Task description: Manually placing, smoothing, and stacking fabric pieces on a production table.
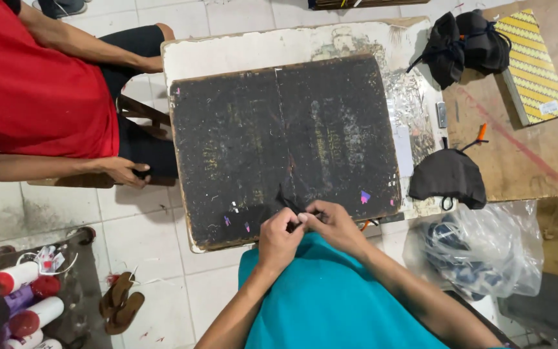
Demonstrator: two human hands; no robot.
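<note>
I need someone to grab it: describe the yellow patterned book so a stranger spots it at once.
Start at the dark board on the table, then look right to the brown tabletop. The book lies at its far end beside black cloth bundles; only it has yellow zigzag stripes.

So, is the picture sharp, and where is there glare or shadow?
Head view: mostly sharp, edges bent by the wide lens; soft, even light; mild glare on the clear plastic bag; the small black piece between left hand and right hand blends into the dark board.

A black, scuffed board is seen, a red shirt beside it, a yellow zigzag-patterned book, and teal cloth below.
</note>
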